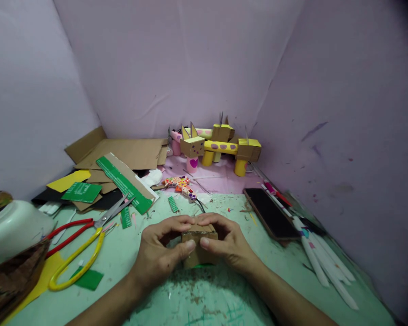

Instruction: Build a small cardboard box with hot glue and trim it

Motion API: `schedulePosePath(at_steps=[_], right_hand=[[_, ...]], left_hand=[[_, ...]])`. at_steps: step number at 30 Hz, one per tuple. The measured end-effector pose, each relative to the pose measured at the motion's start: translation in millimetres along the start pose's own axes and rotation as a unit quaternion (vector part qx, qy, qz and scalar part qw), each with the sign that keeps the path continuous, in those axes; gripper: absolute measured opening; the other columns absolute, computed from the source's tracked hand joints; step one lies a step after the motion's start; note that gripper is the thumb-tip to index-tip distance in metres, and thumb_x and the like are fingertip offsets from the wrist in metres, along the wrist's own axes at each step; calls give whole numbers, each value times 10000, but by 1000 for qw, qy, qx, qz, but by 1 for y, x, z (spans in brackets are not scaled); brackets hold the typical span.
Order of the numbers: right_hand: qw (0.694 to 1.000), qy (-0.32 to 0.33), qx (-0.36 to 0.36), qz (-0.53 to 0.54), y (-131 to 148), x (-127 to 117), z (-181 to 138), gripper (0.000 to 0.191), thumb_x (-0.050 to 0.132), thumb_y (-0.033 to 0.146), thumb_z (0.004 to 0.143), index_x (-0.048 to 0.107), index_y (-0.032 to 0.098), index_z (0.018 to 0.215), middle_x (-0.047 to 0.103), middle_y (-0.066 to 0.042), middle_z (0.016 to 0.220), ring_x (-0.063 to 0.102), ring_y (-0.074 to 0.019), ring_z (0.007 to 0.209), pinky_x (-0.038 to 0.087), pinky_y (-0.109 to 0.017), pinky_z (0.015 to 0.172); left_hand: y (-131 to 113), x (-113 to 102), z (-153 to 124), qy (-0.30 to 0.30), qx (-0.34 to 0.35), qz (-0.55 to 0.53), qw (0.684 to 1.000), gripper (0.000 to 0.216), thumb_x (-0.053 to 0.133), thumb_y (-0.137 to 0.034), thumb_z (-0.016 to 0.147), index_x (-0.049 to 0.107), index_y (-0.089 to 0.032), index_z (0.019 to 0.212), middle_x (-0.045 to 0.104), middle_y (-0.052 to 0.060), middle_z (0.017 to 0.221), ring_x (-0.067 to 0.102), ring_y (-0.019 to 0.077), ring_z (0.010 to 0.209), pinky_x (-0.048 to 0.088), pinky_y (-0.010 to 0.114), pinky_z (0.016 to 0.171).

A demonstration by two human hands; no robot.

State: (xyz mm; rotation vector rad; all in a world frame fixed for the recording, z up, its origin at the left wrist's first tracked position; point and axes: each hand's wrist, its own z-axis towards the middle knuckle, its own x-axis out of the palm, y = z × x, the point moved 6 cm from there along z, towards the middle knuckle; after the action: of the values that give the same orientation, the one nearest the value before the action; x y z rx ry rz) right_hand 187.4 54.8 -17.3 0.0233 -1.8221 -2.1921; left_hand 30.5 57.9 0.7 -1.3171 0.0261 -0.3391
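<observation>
Between my hands at the front middle of the table is a small brown cardboard box (pixel 200 257), with a bit of green showing at its lower edge. My left hand (pixel 161 249) grips its left side, thumb on the near face and fingers over the top. From the right, my right hand (pixel 229 242) holds it the same way, its thumb close to the left one. The far side of the box is hidden by my fingers. Just beyond lies a hot glue gun (pixel 180 182) with a flowery pattern, its cord running toward my hands.
Scissors with red handles (pixel 71 233) and a yellow-handled tool (pixel 76 267) lie left, near cardboard scraps (pixel 125 181) and a white pot (pixel 17 226). Cardboard animal figures (pixel 221 147) stand at the back. A phone (pixel 272 213) and several markers (pixel 323 258) lie right.
</observation>
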Motion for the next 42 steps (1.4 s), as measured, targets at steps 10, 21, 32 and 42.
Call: schedulePosePath(at_steps=[10,21,32,42], right_hand=[[1000,2,6,-5,-3,0,-1,277,832,377,647,710,282,877,681,-16,1023,637,-200,966,507,-346,820],[999,-2,31,-28,-4,-2,2,316,822,378,632,689,257,891,700,-27,982,631,-228,995,502,-376,841],[999,-21,1,-49,1,-6,2,234,783,406,699,699,272,871,529,-77,1281,444,-284,1302,416,-438,986],[976,-32,-64,-207,9,-5,-2,133,692,212,778,687,254,904,543,-97,1353,496,-283,1281,375,-499,1039]], left_hand=[[-9,5,4,1,-43,-34,998,160,769,-78,581,752,-194,690,787,42,886,743,210,855,600,276,769],[-1,3,7,2,-33,-15,999,145,768,-101,620,727,-189,727,754,50,933,718,199,901,583,266,779],[0,4,9,3,4,24,1000,163,745,-119,670,697,-204,801,698,49,994,690,195,948,572,274,792],[9,-1,9,30,50,107,993,168,721,-114,676,667,-198,811,694,75,1041,658,229,1024,525,351,876]])
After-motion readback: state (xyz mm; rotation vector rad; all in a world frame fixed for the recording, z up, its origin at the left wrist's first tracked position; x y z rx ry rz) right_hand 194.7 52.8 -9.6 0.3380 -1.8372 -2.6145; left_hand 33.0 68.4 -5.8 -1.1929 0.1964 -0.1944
